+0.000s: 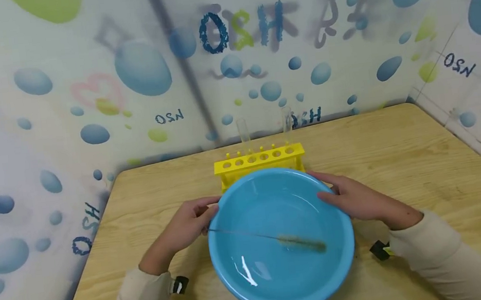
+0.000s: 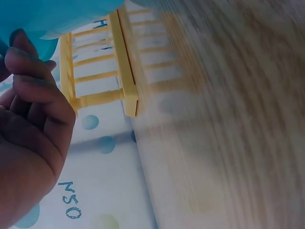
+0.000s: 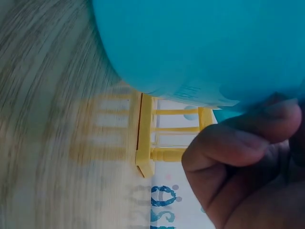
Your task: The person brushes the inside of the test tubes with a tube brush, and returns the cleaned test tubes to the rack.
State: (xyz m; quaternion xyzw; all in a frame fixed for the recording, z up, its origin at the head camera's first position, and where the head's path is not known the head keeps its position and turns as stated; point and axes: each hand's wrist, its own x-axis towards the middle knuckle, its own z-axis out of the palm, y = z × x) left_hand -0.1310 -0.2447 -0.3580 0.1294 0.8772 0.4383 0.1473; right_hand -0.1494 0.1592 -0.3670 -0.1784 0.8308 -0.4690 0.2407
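Note:
A round light-blue plastic basin (image 1: 281,282) is held at its rim from both sides. My left hand (image 1: 191,226) grips the left rim, thumb on top; curled fingers of the left hand (image 2: 38,105) show under the rim in the left wrist view. My right hand (image 1: 353,199) grips the upper right rim, its thumb over the inner edge. Inside the basin lies a test tube brush (image 1: 301,244) with brown bristles, its thin wire handle reaching the rim beside my left hand. Whether the basin touches the table is hard to tell.
Right behind the basin stands a yellow test tube rack (image 1: 263,156), partly covered by it. Two clear glass tubes rise from it, a left tube (image 1: 244,137) and a right tube (image 1: 288,125). A patterned wall (image 1: 131,112) borders the wooden table (image 1: 399,153).

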